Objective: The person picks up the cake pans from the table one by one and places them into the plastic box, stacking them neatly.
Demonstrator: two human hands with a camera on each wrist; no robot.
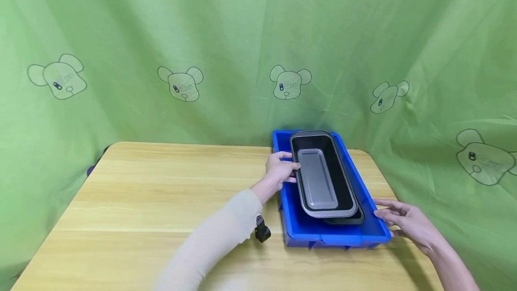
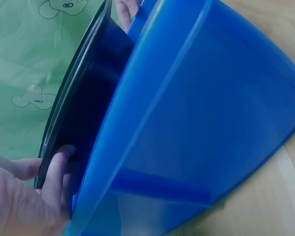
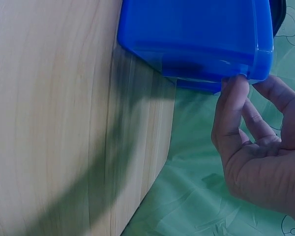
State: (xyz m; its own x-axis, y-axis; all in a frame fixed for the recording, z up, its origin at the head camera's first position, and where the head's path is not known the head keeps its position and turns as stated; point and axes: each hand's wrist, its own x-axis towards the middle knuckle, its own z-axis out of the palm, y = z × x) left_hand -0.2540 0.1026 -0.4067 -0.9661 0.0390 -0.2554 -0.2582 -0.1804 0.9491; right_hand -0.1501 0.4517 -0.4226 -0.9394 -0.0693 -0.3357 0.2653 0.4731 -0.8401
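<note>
A dark metal loaf pan (image 1: 317,178) lies tilted inside a blue plastic bin (image 1: 339,240). Beneath its near right corner shows the edge of a second dark pan (image 1: 359,219). My left hand (image 1: 279,169) pinches the upper pan's left rim, thumb over it and fingers below; the left wrist view shows this hand (image 2: 34,196) beside the bin wall. At the bin's near right corner, my right hand (image 1: 409,223) holds the rim. In the right wrist view, that hand (image 3: 255,142) has its thumb and fingers on either side of the rim.
The bin stands on the right part of a wooden table (image 1: 161,192). Green cloth (image 1: 226,35) with mouse-head drawings hangs behind and on both sides. A small black device (image 1: 262,229) sits at the left sleeve's cuff.
</note>
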